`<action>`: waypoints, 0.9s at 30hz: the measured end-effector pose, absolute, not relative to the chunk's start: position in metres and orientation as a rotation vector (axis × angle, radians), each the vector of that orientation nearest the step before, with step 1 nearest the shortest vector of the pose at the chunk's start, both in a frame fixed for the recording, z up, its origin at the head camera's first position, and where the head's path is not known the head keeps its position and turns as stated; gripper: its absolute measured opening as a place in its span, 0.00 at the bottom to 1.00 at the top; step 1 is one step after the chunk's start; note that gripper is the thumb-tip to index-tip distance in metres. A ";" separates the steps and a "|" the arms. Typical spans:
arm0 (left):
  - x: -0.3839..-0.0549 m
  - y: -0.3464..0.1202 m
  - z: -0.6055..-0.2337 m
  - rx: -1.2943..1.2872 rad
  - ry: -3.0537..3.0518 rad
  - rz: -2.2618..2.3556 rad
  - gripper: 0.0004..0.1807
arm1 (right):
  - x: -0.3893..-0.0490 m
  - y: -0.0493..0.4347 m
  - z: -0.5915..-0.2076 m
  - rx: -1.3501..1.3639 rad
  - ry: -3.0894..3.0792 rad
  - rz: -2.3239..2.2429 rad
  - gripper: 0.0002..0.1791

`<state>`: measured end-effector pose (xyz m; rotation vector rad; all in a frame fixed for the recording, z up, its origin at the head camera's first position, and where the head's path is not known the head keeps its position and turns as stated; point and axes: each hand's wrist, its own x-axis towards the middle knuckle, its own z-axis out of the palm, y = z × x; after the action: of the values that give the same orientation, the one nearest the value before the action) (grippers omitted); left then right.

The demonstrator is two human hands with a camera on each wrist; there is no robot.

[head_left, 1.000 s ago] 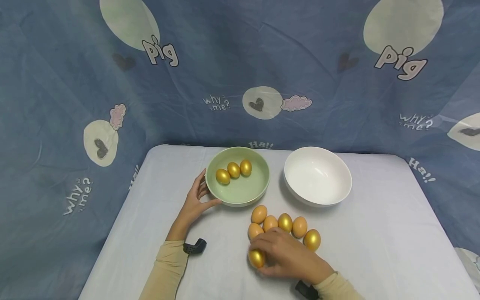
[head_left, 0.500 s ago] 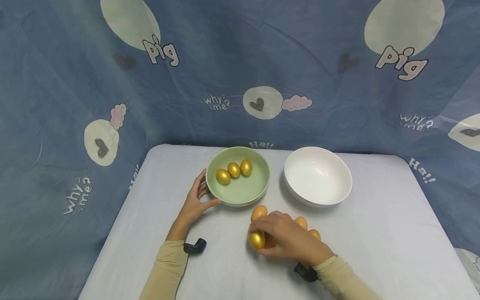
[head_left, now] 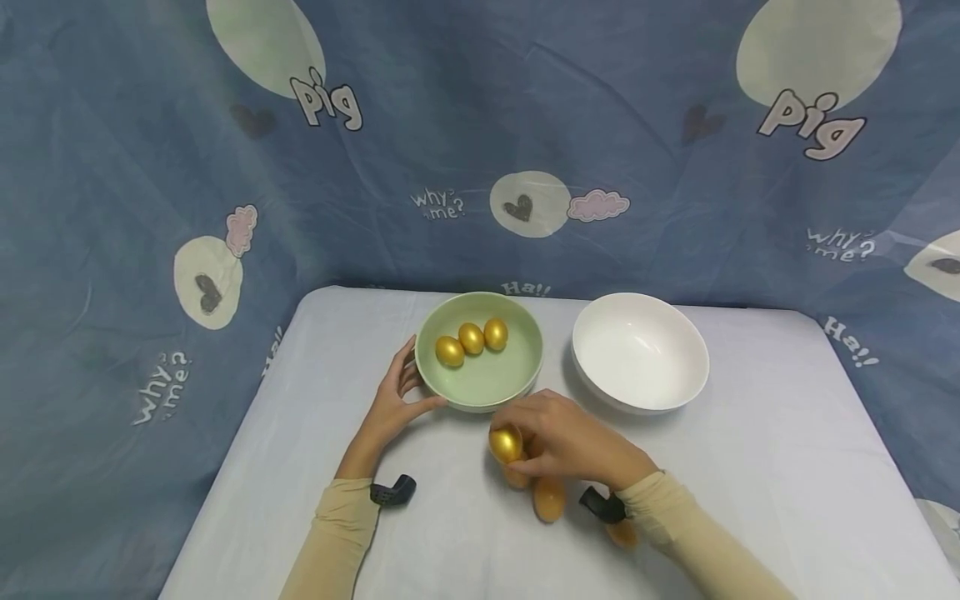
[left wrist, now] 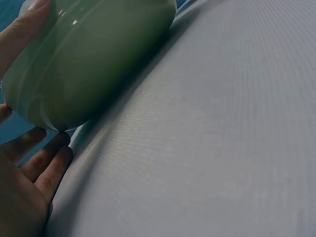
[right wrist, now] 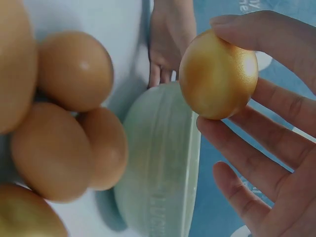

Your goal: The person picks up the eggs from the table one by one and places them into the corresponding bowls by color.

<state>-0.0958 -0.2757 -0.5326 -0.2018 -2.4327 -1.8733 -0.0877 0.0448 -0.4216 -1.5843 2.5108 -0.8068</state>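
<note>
Readable writing: the blue printed curtain (head_left: 420,83) behind the green bowl (head_left: 480,387) says "pig", "why me?" and "Ha!!", each more than once. Raised letters on the green bowl's wall look like "LUCK", running off the right wrist view. My right hand (head_left: 573,437) pinches a gold egg (head_left: 506,443) between thumb and fingertips, near side of the green bowl, up off the white tablecloth (head_left: 420,533); little finger stands free of it. My left hand (head_left: 393,408) is spread wide, thumb and fingers curved round the green bowl's left side, touching it. Three gold eggs (head_left: 471,338) lie inside the green bowl in a slanting row. Brown eggs (right wrist: 76,71) cluster on the near side of the green bowl, partly hidden by my right hand in the head view; another gold egg (right wrist: 27,217) shows beside them, cut off. White bowl (head_left: 637,350) sits right of the green bowl, apart.
</note>
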 end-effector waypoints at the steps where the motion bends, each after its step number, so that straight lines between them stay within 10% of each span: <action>1: -0.096 -0.275 -0.533 -0.200 -2.432 -1.874 0.64 | -0.090 0.044 -0.420 -1.592 2.502 -0.811 0.23; 27: -0.095 -0.276 -0.531 -0.215 -2.441 -1.877 0.63 | -0.171 0.003 -0.407 -1.392 2.427 -0.879 0.23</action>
<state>-0.0950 -0.2759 -0.5312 -0.2146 -2.4410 -1.8768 -0.1706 0.0026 -0.4068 -1.3917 2.4272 -0.8793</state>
